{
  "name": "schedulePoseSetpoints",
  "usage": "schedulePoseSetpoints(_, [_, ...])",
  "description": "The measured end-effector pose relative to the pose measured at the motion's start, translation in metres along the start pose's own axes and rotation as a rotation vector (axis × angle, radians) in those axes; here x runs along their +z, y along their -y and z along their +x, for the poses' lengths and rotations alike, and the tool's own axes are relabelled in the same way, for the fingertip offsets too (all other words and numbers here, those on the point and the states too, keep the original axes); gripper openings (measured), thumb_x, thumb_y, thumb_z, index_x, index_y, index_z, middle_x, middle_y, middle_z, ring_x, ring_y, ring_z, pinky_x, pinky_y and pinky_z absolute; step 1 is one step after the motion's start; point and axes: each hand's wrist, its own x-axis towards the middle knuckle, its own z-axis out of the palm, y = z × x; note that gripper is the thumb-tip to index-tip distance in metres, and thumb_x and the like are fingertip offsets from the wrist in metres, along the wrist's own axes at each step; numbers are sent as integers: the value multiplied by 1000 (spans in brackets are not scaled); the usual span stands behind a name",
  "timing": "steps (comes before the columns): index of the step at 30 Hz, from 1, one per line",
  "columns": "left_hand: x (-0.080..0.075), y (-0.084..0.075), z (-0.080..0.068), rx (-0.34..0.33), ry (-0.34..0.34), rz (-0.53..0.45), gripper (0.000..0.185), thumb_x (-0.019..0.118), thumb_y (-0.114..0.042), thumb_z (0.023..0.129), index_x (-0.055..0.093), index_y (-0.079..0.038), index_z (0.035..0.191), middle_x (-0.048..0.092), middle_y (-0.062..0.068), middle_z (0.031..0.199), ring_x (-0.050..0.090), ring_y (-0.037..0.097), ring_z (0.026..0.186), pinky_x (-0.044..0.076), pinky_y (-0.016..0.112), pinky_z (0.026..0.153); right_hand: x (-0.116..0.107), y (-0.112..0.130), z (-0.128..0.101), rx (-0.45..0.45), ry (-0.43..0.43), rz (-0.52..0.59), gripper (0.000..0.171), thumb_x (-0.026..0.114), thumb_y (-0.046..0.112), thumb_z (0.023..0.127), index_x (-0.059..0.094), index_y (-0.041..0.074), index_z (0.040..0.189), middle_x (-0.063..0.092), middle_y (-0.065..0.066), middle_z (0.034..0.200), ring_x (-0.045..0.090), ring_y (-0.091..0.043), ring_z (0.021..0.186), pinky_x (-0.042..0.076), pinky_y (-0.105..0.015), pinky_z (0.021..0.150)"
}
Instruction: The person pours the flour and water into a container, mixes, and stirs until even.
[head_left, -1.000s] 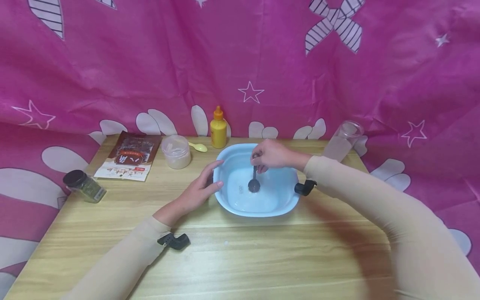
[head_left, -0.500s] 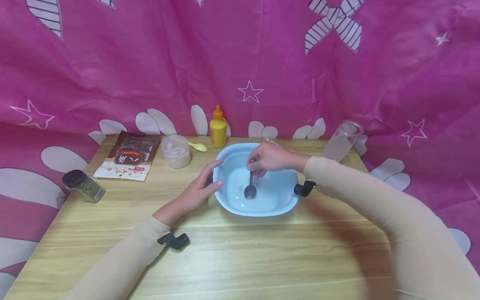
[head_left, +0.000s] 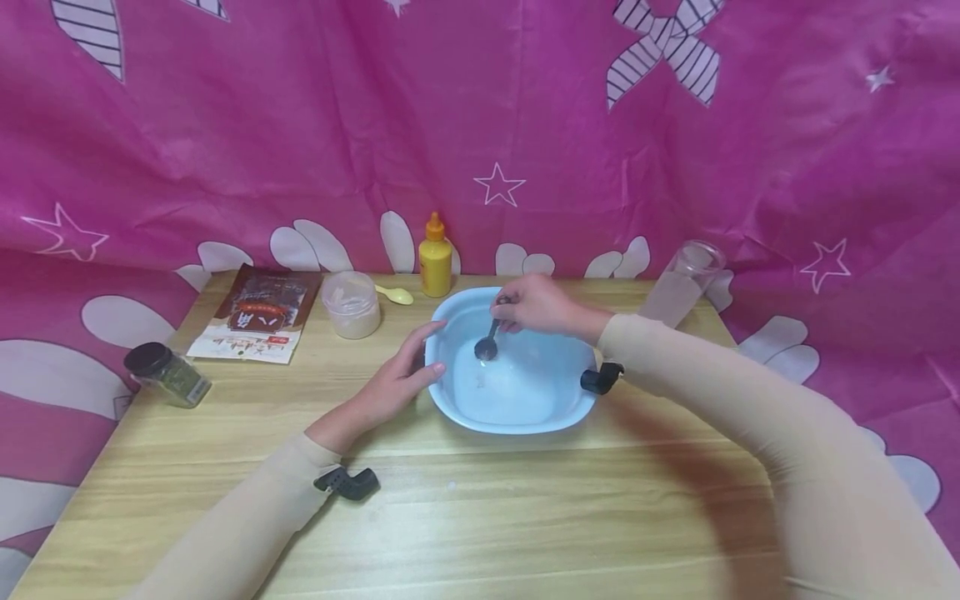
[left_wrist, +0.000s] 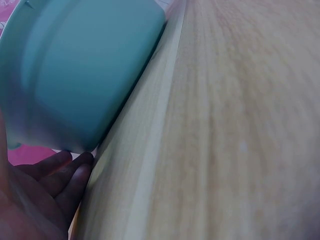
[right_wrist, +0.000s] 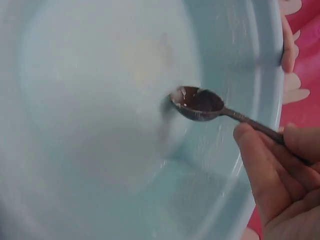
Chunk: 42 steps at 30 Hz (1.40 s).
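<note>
1. A light blue basin [head_left: 517, 417] is set near the middle of the wooden bench [head_left: 480, 517], with a shallow pool of whitish liquid in it.
2. The basin's left rim is touched by the left hand [head_left: 390, 379]; its fingers are straight and relaxed, the thumb against the rim and the fingertips [left_wrist: 75, 167] down beside the outer wall, apparently so that the basin is kept from sliding.
3. A dark spoon [head_left: 487, 347] is pinched by its handle in the right hand [head_left: 536, 307], fingers curled round it; the bowl of the spoon [right_wrist: 197, 103] is dipped at the liquid's far left edge, close to the basin wall.
4. Behind the basin a yellow bottle [head_left: 436, 258], a lidded tub [head_left: 351, 303], a small pale spoon [head_left: 396, 293] and a printed packet [head_left: 257, 314] are lined along the back edge; a dark-capped jar [head_left: 165, 374] lies near the left edge, and a clear cup [head_left: 682, 283] leans at the right rear.
5. The front of the bench is left as open room, while at the back little room is left between basin and bottle.
</note>
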Motion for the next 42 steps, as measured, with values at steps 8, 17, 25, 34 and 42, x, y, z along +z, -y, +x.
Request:
schedulePoseSetpoints(8, [0,2,0,2,1,-5,67,62,-23,115,31,-24,174,32,21,179,40,46,160,37,61,128,-3,0,-4,67,223,-34,23,76,12,107,80,-6,119,82,-9,91,83,-23,86,70,-35,79])
schedulePoseSetpoints(17, [-1,1,-1,3,-4,-2,67,62,-22,114,31,-23,174,31,21,179,40,47,160,38,62,127,-7,11,-3,33,-32,-264,19,72,14,109,83,0,117,79,-8,86,76,-18,78,64,-33,76])
schedulePoseSetpoints(25, [-1,0,-1,7,3,-3,68,62,-22,114,31,-23,174,32,23,178,40,46,160,38,61,127,1,6,-2,-45,148,-89,20,76,16,108,82,1,119,83,-2,94,83,-23,93,68,-31,85])
schedulePoseSetpoints(34, [-1,2,0,6,0,14,67,61,-23,115,30,-23,175,29,19,180,38,47,160,36,63,128,-6,0,-3,14,-15,-156,19,72,11,108,81,-4,114,80,-6,84,81,-19,79,68,-31,75])
schedulePoseSetpoints(42, [0,1,0,12,8,3,68,61,-23,115,30,-23,174,29,22,180,39,47,160,38,61,127,6,5,1,2,-98,-90,21,75,18,109,83,4,122,82,-3,94,81,-22,93,67,-34,87])
